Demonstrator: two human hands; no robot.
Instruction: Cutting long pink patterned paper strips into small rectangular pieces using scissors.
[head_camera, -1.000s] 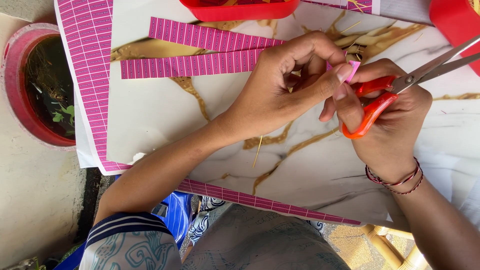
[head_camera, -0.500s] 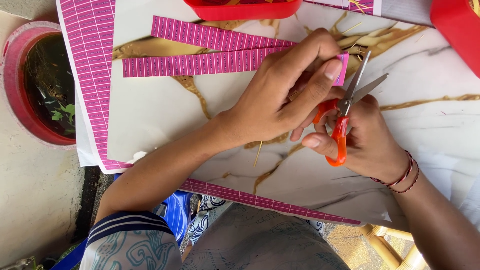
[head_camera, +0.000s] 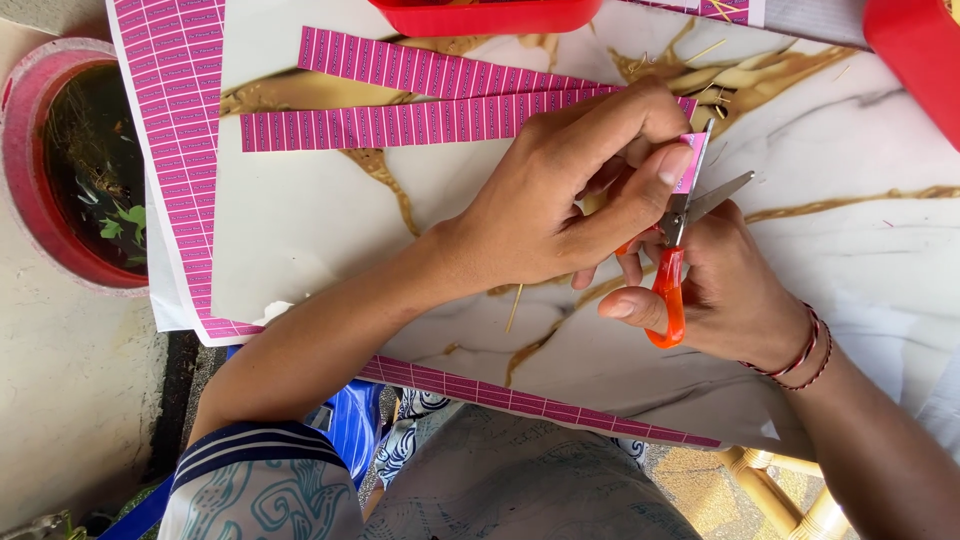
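left hand (head_camera: 560, 200) palm down, wrist bent, thumb and fingers pinched together at the tips, forearm running in from lower left, right hand (head_camera: 715, 285) just beneath and touching it, fingers curled closed, thumb extended, forearm entering from lower right

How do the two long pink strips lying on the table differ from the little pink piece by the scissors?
The two pink strips are long and lie flat, untouched; the small pink piece is short, pinched upright by the left hand at the blades of the scissors, held by the right hand. Both share the same pink grid print.
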